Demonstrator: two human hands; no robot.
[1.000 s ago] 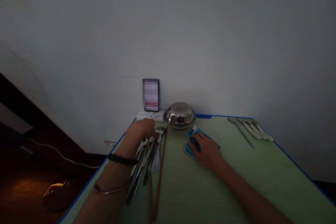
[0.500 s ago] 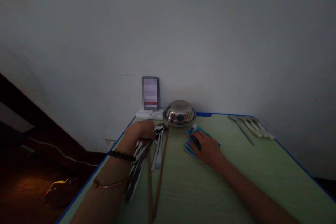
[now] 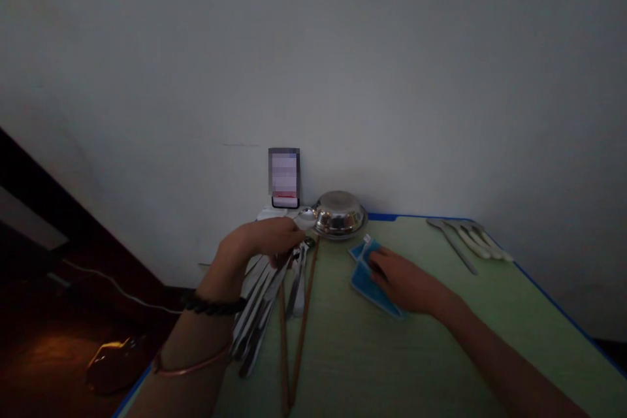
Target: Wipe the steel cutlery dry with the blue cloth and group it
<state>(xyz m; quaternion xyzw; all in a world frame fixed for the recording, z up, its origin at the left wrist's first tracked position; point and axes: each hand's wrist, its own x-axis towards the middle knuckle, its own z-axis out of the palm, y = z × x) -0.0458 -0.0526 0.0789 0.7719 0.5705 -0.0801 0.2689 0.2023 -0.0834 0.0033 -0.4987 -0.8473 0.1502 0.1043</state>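
Left hand (image 3: 267,238) holds a spoon (image 3: 307,216), head end toward the steel bowl (image 3: 339,212); right hand (image 3: 406,279), nearside right of that bowl, grips blue cloth (image 3: 373,289).

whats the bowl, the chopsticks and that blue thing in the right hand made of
Bowl: probably polished stainless steel, from its silvery, mirror-like reflections.
Chopsticks: likely matte wood or bamboo, from their plain brown colour.
Blue thing in the right hand: perhaps smooth plastic, given its pale edging and sheen, but the dim picture leaves fabric possible.
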